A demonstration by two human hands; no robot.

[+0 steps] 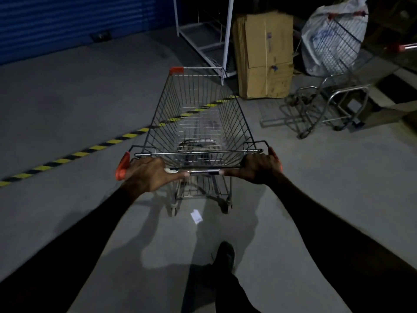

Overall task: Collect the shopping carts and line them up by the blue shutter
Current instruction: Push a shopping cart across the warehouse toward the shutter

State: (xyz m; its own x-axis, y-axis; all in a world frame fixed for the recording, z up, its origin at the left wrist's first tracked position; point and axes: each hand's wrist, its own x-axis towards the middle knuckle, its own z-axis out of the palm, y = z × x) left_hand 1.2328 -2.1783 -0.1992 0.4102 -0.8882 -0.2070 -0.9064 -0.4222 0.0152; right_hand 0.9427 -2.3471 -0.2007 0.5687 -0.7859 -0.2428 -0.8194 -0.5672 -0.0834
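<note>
Cart (200,123) in transit: both hands, left hand (147,175) and right hand (261,168), clenched round its handle bar. Blue shutter (79,23) ahead-left of cart, nothing parked there yet. Second cart (338,71) right of it, holding white bag (331,35), uncollected. Task looks early.

Two bare hands show, the left hand (147,175) and the right hand (259,169); no gloves, rings or watch can be made out in the dim light; both forearms look bare to the near edge, though the gloom makes any sleeve hard to tell; low and near, right of centre, a dark trouser leg (230,292) ends in a black shoe (224,256); laces are too blurred to tell.
</note>
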